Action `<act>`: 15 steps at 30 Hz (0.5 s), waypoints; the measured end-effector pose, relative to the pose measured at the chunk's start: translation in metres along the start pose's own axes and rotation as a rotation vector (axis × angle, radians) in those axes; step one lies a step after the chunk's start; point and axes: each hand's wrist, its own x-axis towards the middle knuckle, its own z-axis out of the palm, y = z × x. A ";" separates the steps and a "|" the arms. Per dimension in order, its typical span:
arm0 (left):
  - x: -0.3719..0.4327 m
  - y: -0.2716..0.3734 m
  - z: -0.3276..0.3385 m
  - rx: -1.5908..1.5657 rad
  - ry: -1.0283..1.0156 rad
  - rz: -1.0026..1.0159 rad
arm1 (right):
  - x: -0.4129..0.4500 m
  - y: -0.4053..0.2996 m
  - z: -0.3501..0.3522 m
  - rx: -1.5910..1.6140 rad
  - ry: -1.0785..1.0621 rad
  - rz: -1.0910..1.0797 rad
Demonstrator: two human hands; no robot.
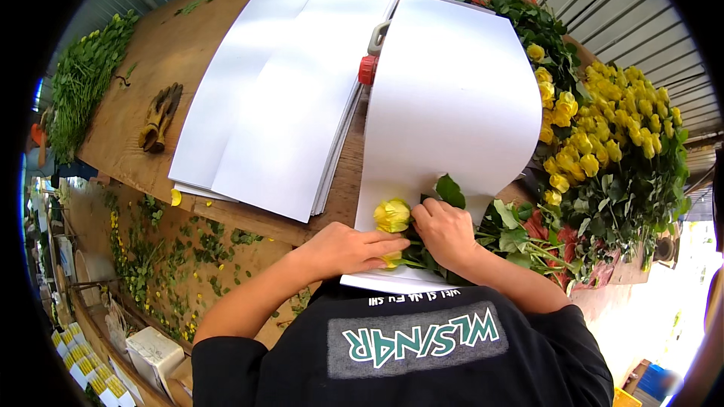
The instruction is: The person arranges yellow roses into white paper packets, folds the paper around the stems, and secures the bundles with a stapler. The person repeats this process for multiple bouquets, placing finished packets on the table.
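My left hand (355, 247) lies at the near edge of a white paper sheet (447, 96), its fingers extended over a yellow rose (391, 260) partly hidden beneath them. Another yellow rose head (391, 215) sits on the paper just beyond those fingers. Beside it, my right hand (444, 232) has its fingers curled around leafy rose stems; what exactly lies inside the grip is hidden. Green stems (537, 252) extend out to the right from under my right forearm. A folded edge of white paper (396, 282) shows nearest my body.
Stacked white sheets (271, 102) lie to the left, with worn gloves (161, 117) beyond. A red cap (367, 70) pokes out between the papers. Many yellow roses (616, 113) are heaped at right. Cut greenery (90, 79) stands far left; leaves and petals litter the floor.
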 end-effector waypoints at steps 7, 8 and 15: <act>0.011 -0.004 -0.002 0.055 -0.044 0.041 | 0.001 0.002 -0.002 0.011 -0.090 -0.019; 0.014 -0.002 -0.004 0.047 0.006 0.036 | -0.001 0.003 0.000 0.027 -0.049 -0.028; 0.020 0.002 -0.008 -0.087 -0.075 -0.112 | 0.000 0.022 -0.030 0.217 0.141 -0.058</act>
